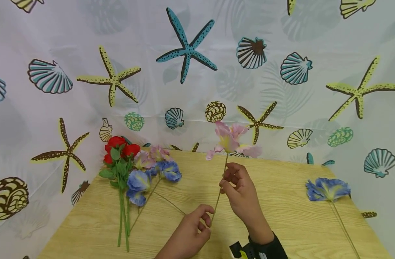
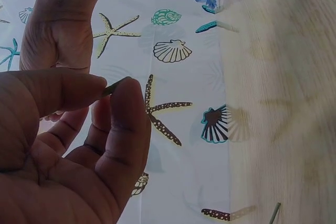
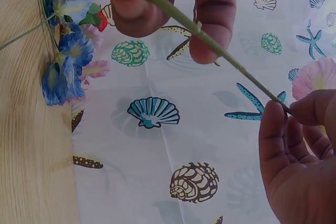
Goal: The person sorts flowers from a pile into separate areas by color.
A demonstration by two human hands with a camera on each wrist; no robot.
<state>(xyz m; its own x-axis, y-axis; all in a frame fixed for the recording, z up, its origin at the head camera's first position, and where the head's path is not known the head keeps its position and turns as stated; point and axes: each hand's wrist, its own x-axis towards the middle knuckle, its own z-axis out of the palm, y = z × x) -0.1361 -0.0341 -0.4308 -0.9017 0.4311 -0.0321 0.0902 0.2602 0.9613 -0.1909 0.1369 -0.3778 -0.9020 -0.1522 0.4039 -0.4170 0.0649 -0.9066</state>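
Note:
A pink artificial iris [image 1: 228, 140] with a yellow centre stands nearly upright above the table between both hands. My right hand [image 1: 241, 192] pinches its thin green stem [image 1: 219, 194] below the bloom, between thumb and forefinger. Lower down, my left hand [image 1: 192, 230] pinches the stem near its bottom end. From the left wrist view, a short tip of stem [image 2: 116, 85] shows between thumb and forefinger. In the right wrist view the stem [image 3: 231, 62] runs slantwise between the two hands, and part of the pink bloom [image 3: 315, 80] appears at the right edge.
Red roses [image 1: 121, 149] lie at the table's left, beside blue irises [image 1: 140, 181] and pink irises [image 1: 152, 156]. A single blue iris [image 1: 328, 189] lies at the right. A white curtain [image 1: 145, 82] with starfish and shells surrounds the wooden table [image 1: 278, 208].

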